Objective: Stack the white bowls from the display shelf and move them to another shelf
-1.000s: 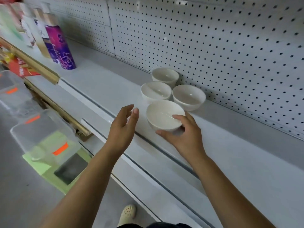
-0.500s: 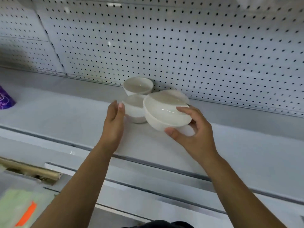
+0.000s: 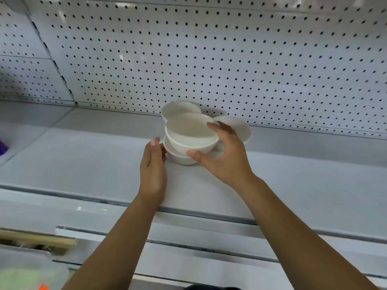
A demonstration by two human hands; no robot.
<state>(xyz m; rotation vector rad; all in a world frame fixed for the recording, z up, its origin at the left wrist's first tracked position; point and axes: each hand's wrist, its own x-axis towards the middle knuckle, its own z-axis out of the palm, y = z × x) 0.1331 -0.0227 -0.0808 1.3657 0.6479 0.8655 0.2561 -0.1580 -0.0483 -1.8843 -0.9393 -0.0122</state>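
Observation:
Several white bowls stand on the white display shelf [image 3: 83, 164] near the pegboard back wall. My right hand [image 3: 224, 158] grips one white bowl [image 3: 190, 132] by its rim, thumb at the front and fingers at the far right edge. That bowl sits just above or in a second bowl [image 3: 180, 156] on the shelf. My left hand [image 3: 152, 166] has its fingers straight and its fingertips touch the left side of the lower bowl. A third bowl [image 3: 178, 108] stands behind, and a fourth bowl [image 3: 238, 127] to the right, partly hidden by my right hand.
The perforated pegboard wall [image 3: 209, 59] rises close behind the bowls. A purple bottle [image 3: 2, 145] shows at the far left edge of the shelf. Lower shelf edges [image 3: 188, 233] and a clear plastic box [image 3: 23, 271] lie below at the left.
My right hand has carried the held bowl left and onto the bowl beside my left hand. My left hand stays against that lower bowl. The camera has moved in closer.

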